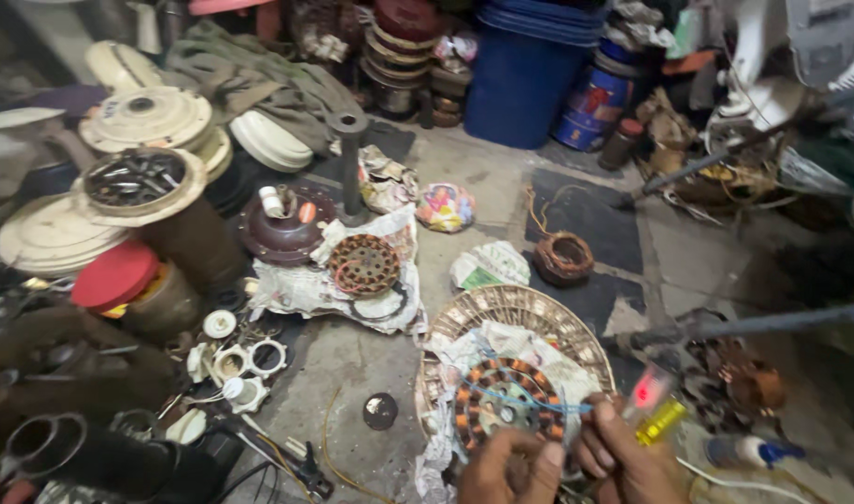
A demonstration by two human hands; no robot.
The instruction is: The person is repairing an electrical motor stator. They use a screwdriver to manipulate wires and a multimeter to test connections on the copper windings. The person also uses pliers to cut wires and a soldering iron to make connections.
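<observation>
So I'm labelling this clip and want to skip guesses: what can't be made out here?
- Left hand, head view: cut off by the bottom edge, so its grip is unclear.
- Right hand: blurred, partly off-frame; it seems to pinch the yellow-handled tool.
- Wound stator: near edge hidden behind both hands.

Fan repair workshop, work done on the concrete floor [352,364]. Wound motor stator [507,401] on a wicker tray [576,327], spare copper coil [563,258], stacked fan housings [147,117], bearing parts, newspaper, blue plastic drums [520,79], clutter everywhere.
</observation>
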